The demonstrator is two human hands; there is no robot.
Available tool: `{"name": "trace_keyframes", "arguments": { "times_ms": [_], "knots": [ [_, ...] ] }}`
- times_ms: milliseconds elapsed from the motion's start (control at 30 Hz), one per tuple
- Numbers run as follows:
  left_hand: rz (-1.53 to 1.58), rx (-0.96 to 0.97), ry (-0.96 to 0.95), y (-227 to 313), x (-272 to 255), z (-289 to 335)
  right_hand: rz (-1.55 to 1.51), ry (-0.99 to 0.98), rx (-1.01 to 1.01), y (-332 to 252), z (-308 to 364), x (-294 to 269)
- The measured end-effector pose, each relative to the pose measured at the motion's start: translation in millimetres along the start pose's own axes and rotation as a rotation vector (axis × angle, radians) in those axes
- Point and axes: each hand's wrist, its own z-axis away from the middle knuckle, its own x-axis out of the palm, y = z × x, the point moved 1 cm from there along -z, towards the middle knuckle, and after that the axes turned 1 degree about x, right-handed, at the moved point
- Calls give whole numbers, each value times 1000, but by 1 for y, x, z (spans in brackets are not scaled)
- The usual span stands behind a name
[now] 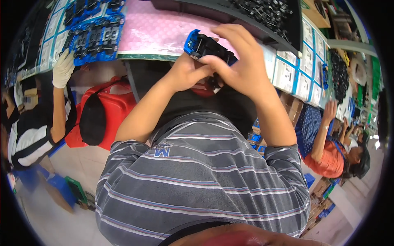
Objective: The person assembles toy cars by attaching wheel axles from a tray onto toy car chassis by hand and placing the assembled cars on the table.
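Note:
A blue toy car point(211, 48) is held between my two hands just over the near edge of the table, its black underside and wheels turned up. My left hand point(186, 73) grips its near side from below, with most of its fingers hidden behind the car. My right hand point(244, 61) curves around the other end, thumb laid along the underside and fingers arched above it. Under my hands, something red shows only in part.
Pink bubble wrap point(154, 26) covers the table before me. A dark bin point(262, 37) of small black parts stands at the far right. Rows of blue toy cars point(98, 39) lie at left, beside a co-worker's gloved hand point(63, 69). A red chair point(115, 106) is at left; another person point(328, 151) works at right.

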Motion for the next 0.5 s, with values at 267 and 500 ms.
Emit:
{"name": "trace_keyframes", "arguments": {
  "times_ms": [267, 500],
  "knots": [
    [325, 102, 470, 31, -49, 68, 201, 74, 192, 86, 51, -8],
    [-19, 189, 966, 128, -156, 122, 157, 259, 454, 102, 86, -16]
  ]
}}
